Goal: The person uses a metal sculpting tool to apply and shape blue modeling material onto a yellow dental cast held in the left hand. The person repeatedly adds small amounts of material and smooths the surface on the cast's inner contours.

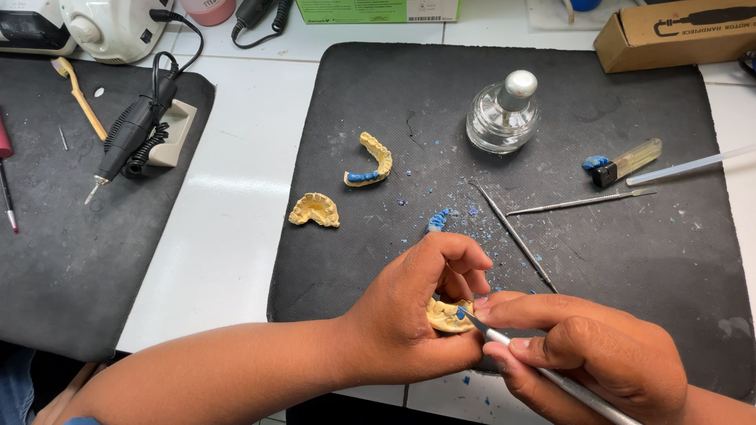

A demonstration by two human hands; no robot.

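My left hand [413,303] grips a small yellow dental cast [445,315] with a spot of blue wax on it, low over the front edge of the black mat [630,260]. My right hand [583,350] pinches a thin metal carving tool [543,374], and its tip touches the blue spot on the cast. Blue wax crumbs [457,216] lie scattered on the mat just beyond my hands.
On the mat lie a yellow arch with blue wax [372,161], another cast [314,210], a glass spirit lamp [504,114], two metal instruments [516,236], a lighter [626,161]. A motor handpiece [130,134] rests on its stand at left, a cardboard box [677,31] at back right.
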